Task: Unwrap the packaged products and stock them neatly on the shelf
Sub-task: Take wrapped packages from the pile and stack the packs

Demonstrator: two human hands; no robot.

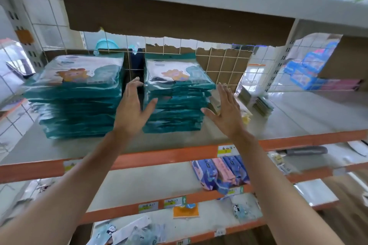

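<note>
Teal packet stack, glossy and cartoon-printed, stands between left hand and right hand, both spread flat, holding nothing; print blurred.

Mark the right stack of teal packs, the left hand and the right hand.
right stack of teal packs (179,105), head view, front edges of the packs
left hand (131,111), head view, back of the hand
right hand (227,111), head view, back of the hand

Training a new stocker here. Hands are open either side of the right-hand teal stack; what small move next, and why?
Probably press both palms inward to square the right stack: its packet edges jut unevenly, and the open left hand and right hand flank it.
</note>
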